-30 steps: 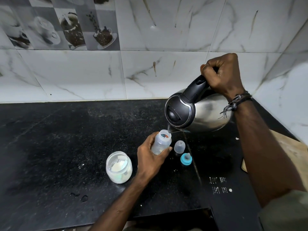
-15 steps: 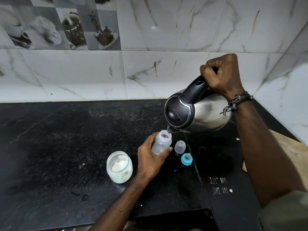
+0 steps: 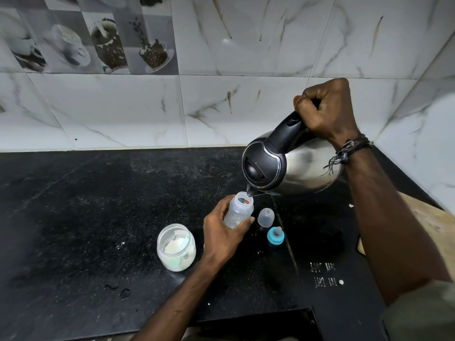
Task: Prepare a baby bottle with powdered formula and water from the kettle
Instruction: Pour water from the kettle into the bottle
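At mid-counter, just right of the jar (image 3: pixel 176 247), the bottle (image 3: pixel 238 210) stands open-mouthed and leaning a little toward the kettle (image 3: pixel 290 166). Its neck sits directly under the spout, whose tip all but touches the rim. The left hand (image 3: pixel 222 236) wraps the lower body of the bottle, thumb on the near right side and fingers round the far left, so the mouth stands clear above the grip. The right hand (image 3: pixel 325 112) is clenched round the black kettle handle, tipping the steel body forward and down.

By the look of it, the water-filling step is under way; whether a stream is running cannot be made out, though the spout sits at pouring angle. How full the bottle is I cannot tell.

Next, I judge, the kettle must be righted gently once the level is reached and set down well away from the bottle, while the left hand keeps the bottle steady. Then comes powder from the jar, which holds white powder and is open. The clear cap (image 3: pixel 266 217) and blue teat ring (image 3: pixel 275 236) wait just right of the bottle on the black counter (image 3: pixel 98 217).
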{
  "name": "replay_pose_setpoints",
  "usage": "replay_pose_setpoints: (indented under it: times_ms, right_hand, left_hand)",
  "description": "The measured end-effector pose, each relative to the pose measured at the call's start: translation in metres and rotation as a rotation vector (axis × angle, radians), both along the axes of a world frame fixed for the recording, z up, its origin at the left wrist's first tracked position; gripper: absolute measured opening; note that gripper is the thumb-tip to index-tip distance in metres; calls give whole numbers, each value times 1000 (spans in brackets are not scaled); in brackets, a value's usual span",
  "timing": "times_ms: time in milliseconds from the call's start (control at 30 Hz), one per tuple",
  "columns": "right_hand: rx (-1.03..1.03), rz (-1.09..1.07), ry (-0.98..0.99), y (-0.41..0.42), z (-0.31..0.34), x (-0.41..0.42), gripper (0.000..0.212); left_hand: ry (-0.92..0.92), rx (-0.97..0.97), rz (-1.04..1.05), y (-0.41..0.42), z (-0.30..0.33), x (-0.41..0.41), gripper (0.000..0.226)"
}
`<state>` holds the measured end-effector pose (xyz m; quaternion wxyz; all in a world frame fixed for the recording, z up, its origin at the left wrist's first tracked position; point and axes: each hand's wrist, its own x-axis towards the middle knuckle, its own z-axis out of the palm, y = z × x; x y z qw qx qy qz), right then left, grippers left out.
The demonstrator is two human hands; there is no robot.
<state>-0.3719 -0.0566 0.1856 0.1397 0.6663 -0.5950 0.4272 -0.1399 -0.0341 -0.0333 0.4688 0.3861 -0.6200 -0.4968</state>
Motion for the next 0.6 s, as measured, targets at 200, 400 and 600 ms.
replay_pose_setpoints:
  times_ms: [200,400,600]
  right_hand:
    - [1,2,2,0,1,0,43]
    - [0,-1,6,1,0,0,44]
    - [3,1,-4,1,0,1,43]
  left_hand:
    - [3,5,-3,1,2,0,51]
    - [14,2,-8,2,2,1,52]
    - [18,2,-8,2,2,1,51]
